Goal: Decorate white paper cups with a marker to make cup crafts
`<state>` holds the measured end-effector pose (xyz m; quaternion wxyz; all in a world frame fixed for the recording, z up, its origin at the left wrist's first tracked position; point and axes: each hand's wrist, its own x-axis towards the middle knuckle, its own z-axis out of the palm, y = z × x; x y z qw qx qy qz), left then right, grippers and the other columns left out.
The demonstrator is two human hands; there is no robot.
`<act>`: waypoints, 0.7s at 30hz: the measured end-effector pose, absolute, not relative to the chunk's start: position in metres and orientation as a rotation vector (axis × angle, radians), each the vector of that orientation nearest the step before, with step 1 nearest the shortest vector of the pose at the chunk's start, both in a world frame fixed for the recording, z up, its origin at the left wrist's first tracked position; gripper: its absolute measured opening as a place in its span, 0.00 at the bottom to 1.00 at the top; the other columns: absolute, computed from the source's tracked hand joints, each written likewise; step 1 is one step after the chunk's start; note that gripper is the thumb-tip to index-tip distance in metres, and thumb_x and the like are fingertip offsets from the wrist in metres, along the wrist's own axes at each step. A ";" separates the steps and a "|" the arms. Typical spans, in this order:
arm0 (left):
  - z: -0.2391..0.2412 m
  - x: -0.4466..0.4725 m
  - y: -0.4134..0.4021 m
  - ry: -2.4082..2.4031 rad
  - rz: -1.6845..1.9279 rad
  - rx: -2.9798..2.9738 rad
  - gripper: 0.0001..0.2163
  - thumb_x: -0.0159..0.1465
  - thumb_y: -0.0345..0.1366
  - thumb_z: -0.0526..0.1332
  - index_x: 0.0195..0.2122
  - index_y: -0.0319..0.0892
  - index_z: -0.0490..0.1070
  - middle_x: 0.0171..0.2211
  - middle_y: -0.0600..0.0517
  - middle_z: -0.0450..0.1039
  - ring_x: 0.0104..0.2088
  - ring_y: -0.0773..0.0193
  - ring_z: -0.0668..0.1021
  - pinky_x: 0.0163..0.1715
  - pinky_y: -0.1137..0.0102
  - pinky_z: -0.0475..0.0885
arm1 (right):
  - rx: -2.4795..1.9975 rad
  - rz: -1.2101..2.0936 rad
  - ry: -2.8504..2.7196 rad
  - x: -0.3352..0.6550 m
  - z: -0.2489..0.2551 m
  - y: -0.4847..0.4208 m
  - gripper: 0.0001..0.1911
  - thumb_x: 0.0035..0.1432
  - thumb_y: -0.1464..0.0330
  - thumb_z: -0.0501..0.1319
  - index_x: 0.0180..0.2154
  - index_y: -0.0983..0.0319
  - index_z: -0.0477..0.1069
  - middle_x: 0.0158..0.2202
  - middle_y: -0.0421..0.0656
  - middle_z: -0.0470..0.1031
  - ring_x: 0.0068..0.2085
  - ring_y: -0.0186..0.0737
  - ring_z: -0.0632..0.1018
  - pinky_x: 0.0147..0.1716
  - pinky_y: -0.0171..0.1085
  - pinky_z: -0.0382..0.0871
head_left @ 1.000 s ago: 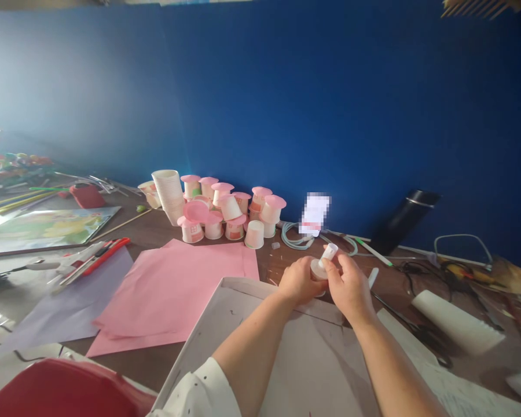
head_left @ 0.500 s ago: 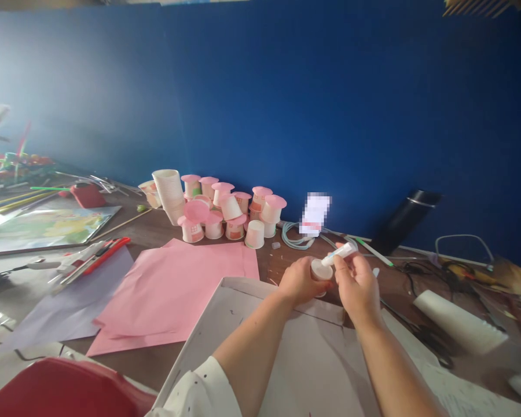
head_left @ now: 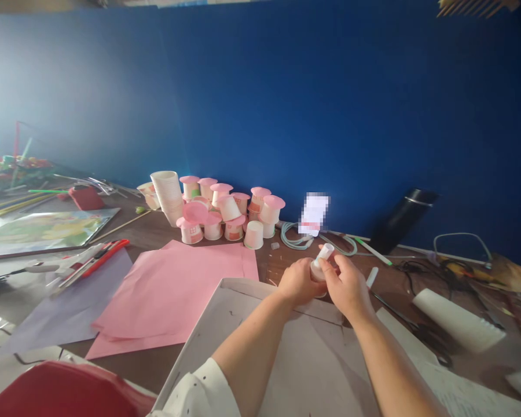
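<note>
My left hand [head_left: 296, 282] is closed round a small white paper cup [head_left: 315, 272], held upside down with its base facing up. In my right hand [head_left: 346, 285] is a white glue stick [head_left: 326, 251], gripped between thumb and fingers. The stick stands nearly upright, its lower end at the cup's base; the fingers hide the exact contact. A slim white piece [head_left: 372, 277] lies right of my right hand. Beyond the left hand sit several small cups with pink paper discs on top [head_left: 220, 202] and one plain upturned cup [head_left: 254, 234].
A tall stack of white cups [head_left: 167, 194] stands by the blue partition [head_left: 260, 104]. Pink paper sheets [head_left: 178, 289] and a red-handled cutter [head_left: 106, 256] lie left. A white box [head_left: 316, 365] is under my forearms. Phone [head_left: 314, 214], cable, black flask [head_left: 406, 220] and roll of paper [head_left: 458, 320] are farther out.
My right hand has moved left and slightly down, closer to the left hand. The glue stick has swung from a slant to nearly upright over the cup.
</note>
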<state>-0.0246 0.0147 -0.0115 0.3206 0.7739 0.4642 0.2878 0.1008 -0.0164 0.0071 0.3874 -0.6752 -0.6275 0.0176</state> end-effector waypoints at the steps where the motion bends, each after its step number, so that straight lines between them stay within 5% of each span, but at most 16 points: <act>1: -0.012 -0.025 0.014 1.227 0.750 2.046 0.18 0.55 0.50 0.58 0.38 0.42 0.67 0.37 0.49 0.74 0.34 0.60 0.75 0.32 0.68 0.68 | -1.728 0.050 -1.605 0.101 0.008 -0.016 0.20 0.59 0.57 0.54 0.50 0.57 0.71 0.34 0.43 0.77 0.30 0.40 0.75 0.32 0.37 0.67; 21: -0.007 -0.026 0.012 1.250 0.689 2.045 0.20 0.55 0.52 0.59 0.41 0.42 0.68 0.41 0.46 0.74 0.39 0.56 0.76 0.38 0.67 0.70 | -1.540 0.151 -1.580 0.105 0.008 -0.024 0.21 0.59 0.57 0.56 0.50 0.59 0.71 0.45 0.47 0.76 0.38 0.42 0.77 0.40 0.40 0.69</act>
